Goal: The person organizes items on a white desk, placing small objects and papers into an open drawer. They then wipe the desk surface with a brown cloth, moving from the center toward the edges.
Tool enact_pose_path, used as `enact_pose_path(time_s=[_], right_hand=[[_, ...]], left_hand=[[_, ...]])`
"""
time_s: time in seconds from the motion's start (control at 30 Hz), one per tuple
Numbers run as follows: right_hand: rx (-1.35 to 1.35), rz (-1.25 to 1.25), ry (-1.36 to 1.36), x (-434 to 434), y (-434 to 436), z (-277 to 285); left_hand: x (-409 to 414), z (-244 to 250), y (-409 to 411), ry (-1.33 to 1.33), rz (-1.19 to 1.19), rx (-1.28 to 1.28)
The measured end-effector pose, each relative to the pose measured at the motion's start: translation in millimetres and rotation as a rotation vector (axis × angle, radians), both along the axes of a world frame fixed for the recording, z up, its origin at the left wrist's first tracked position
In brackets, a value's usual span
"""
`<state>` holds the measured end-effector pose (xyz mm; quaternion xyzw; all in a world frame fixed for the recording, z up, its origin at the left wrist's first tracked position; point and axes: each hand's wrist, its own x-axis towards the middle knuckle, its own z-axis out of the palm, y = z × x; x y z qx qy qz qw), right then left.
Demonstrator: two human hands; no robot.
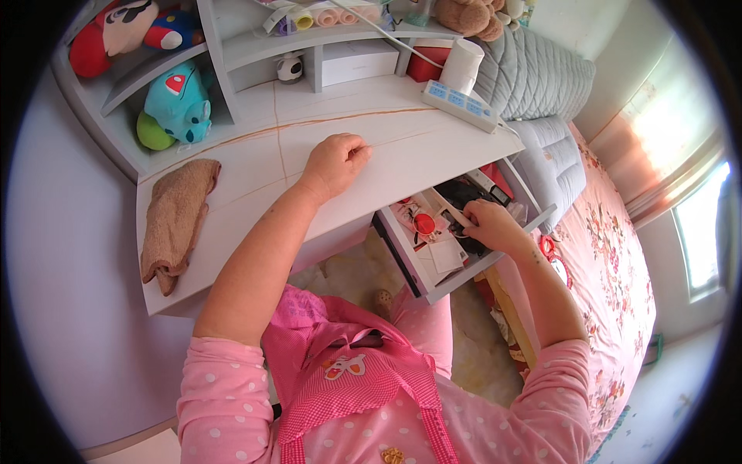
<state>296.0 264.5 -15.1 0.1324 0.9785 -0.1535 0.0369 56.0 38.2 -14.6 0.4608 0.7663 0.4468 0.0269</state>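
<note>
My left hand (pixel 339 163) rests in a loose fist on the white desk top (pixel 371 124), with nothing visible in it. Over the pulled-out drawer (pixel 458 283) at the desk's right, my right hand (pixel 494 225) has its fingers curled around the near end of a pale flat strip (pixel 453 210). Whether that strip is loose or a divider I cannot tell. Left of it lie a round red item (pixel 424 224) and a white card or small box (pixel 447 256). Dark items (pixel 461 191) fill the middle, partly hidden by my hand. Farther right sits a white device with a dark screen (pixel 499 195).
A folded brown towel (pixel 177 217) lies at the desk's left. At the back right are a power strip (pixel 461 107) and a white paper roll (pixel 462 65). Shelves hold plush toys (pixel 177 104) and a white box (pixel 359 62). A bed with floral bedding (pixel 608 278) stands at right.
</note>
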Motion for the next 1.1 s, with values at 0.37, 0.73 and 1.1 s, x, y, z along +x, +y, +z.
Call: enact_pose_path(time_s=[0.37, 0.73, 1.1], right_hand=[[-0.055, 0.179, 0.141, 0.9, 7.3, 1.1], [0.202, -0.444, 0.820, 68.2, -17.7, -28.1], [-0.341, -0.782, 1.086, 32.1, -13.9, -110.2]], left_hand=[[-1.4, -1.1, 0.7, -0.015, -0.015, 0.008], [0.5, 0.1, -0.8, 0.008, -0.009, -0.013], [-0.9, -1.9, 1.5, -0.003, 0.004, -0.021]])
